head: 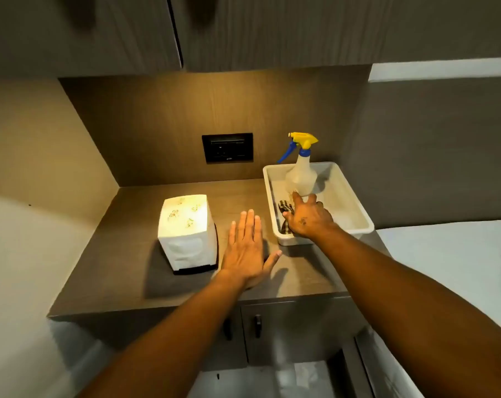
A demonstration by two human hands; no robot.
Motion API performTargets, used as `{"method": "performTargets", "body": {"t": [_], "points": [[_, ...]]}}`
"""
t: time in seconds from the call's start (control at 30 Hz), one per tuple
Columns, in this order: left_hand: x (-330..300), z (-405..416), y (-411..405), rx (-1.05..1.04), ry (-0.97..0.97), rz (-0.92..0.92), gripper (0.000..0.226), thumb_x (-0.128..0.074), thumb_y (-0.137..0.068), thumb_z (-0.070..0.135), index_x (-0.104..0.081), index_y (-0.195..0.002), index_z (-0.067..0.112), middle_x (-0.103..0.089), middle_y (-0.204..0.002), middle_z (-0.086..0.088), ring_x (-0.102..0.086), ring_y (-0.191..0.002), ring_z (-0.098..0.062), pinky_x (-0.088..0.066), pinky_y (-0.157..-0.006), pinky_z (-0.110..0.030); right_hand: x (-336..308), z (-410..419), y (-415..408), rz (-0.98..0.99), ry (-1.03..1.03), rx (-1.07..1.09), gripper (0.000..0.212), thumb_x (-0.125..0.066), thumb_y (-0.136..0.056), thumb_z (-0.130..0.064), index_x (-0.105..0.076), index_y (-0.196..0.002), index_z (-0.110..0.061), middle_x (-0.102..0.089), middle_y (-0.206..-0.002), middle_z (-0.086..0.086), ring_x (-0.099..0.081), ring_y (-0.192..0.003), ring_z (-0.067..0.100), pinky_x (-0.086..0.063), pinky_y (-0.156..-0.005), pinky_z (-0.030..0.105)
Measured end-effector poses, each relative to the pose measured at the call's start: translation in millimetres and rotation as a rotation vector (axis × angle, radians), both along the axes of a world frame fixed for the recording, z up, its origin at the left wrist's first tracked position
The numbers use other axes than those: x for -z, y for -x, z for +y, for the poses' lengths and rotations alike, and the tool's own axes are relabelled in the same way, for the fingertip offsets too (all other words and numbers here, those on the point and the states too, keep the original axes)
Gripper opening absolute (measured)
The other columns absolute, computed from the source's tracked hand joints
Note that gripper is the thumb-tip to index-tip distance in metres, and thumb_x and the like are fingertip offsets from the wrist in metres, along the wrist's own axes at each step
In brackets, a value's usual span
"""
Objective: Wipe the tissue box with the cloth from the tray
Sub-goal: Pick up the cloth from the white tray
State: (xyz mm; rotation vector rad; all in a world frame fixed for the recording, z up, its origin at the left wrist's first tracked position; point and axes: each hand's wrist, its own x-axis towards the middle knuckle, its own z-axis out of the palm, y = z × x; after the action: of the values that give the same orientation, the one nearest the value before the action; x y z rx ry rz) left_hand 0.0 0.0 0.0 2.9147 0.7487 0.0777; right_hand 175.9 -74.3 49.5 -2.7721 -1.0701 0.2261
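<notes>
Head view: right hand (308,218), grip spread open, rests on the cloth (285,211) in the tray (355,208).

The tissue box (186,232) is set upright on the counter (134,282), just left of the fingers (247,225) of the left hand (245,252), which is laid flat on the counter between the box and the tray (355,209). The tray is placed at the counter's right end. In it, the cloth (285,209) is found under and just left of the right hand (308,218), whose fingers are spread over it; the spray bottle (301,175) is stood just beyond those fingertips, at the tray's rear. A wall socket (227,147) is mounted behind, well beyond the left fingers.
</notes>
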Motion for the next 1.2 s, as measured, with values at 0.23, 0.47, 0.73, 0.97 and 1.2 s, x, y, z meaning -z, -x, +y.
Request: {"method": "performTargets", "body": {"t": [0.23,0.47,0.73,0.97,1.2], "points": [[23,9,-15,0.009,0.146,0.081,0.1,-0.027,-0.098,0.073,0.011,-0.163,0.008,0.02,-0.171,-0.014,0.022,-0.157,-0.03,0.013,-0.126,-0.047,23,31,-22,0.092,0.164,-0.047,0.06,-0.048,-0.098,-0.048,-0.028,-0.147,-0.022,-0.037,-0.145,0.017,-0.053,-0.121,0.036,-0.05,-0.096,0.046],[32,11,-22,-0.03,0.15,0.052,0.095,-0.023,-0.095,0.075,-0.002,-0.165,0.013,0.005,-0.174,-0.009,0.013,-0.159,-0.027,0.007,-0.128,-0.049,44,40,-31,0.077,0.176,-0.008,0.062,-0.044,-0.097,-0.053,-0.027,-0.147,-0.021,-0.035,-0.147,0.016,-0.048,-0.125,0.036,-0.048,-0.101,0.047],[30,9,-20,-0.034,0.165,0.063,0.096,-0.022,-0.095,0.074,0.001,-0.165,0.013,0.008,-0.174,-0.009,0.014,-0.159,-0.027,0.006,-0.128,-0.049,49,46,-36,0.126,0.069,0.079,0.047,-0.043,-0.101,-0.035,-0.033,-0.143,-0.017,-0.045,-0.138,0.017,-0.052,-0.099,0.03,-0.048,-0.081,0.041],[9,18,-19,-0.017,0.085,0.081,0.1,-0.024,-0.096,0.077,0.004,-0.164,0.01,0.008,-0.173,-0.013,0.011,-0.159,-0.03,0.003,-0.129,-0.049,6,36,-42,0.144,0.021,0.002,0.041,-0.041,-0.103,-0.036,-0.039,-0.14,-0.019,-0.033,-0.144,0.018,-0.055,-0.118,0.04,-0.048,-0.102,0.053],[-50,8,-5,-0.045,-0.011,-0.073,0.097,-0.022,-0.098,0.074,0.005,-0.164,0.008,0.008,-0.173,-0.015,0.01,-0.16,-0.029,0.002,-0.129,-0.045,-49,32,-23,0.105,-0.123,-0.101,0.041,-0.037,-0.104,-0.032,-0.036,-0.144,-0.025,-0.035,-0.141,0.019,-0.055,-0.113,0.039,-0.048,-0.096,0.049]]}}
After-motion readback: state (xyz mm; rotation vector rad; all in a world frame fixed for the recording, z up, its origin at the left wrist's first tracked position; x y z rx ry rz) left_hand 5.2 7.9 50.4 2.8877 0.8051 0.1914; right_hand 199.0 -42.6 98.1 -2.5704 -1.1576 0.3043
